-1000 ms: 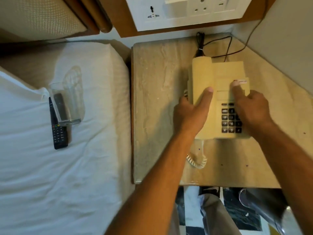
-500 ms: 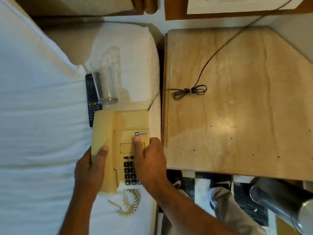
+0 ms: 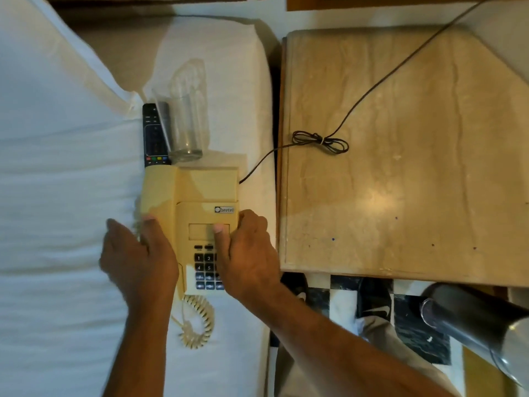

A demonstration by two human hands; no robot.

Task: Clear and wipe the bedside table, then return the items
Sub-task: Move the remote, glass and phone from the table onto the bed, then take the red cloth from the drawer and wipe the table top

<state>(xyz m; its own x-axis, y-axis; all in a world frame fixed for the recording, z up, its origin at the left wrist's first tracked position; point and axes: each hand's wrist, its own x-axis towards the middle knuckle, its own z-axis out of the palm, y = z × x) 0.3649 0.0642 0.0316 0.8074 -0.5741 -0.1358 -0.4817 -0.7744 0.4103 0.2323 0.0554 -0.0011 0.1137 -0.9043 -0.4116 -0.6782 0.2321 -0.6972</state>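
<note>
The beige telephone [image 3: 206, 190] lies on the white bed [image 3: 57, 196], just left of the marble bedside table [image 3: 400, 167]. My right hand [image 3: 249, 253] grips its right edge, thumb on the top panel above the keypad. My left hand [image 3: 137, 253] is blurred at the handset side; its thumb touches the handset and its fingers are spread out to the left. The coiled handset cord [image 3: 197, 322] trails toward me on the sheet. A clear glass [image 3: 186, 124] and a black remote [image 3: 153, 133] sit on the bed right behind the phone.
The phone's black line cord [image 3: 320, 141], tied in a small bundle, runs across the table top to the wall. A dark and silver cylinder [image 3: 472, 325] stands at the lower right. My shoes [image 3: 372, 305] are on the checkered floor below the table's front edge.
The telephone went from the table onto the bed and now rests there. My left fingers have come out from the handset's side and spread apart.
</note>
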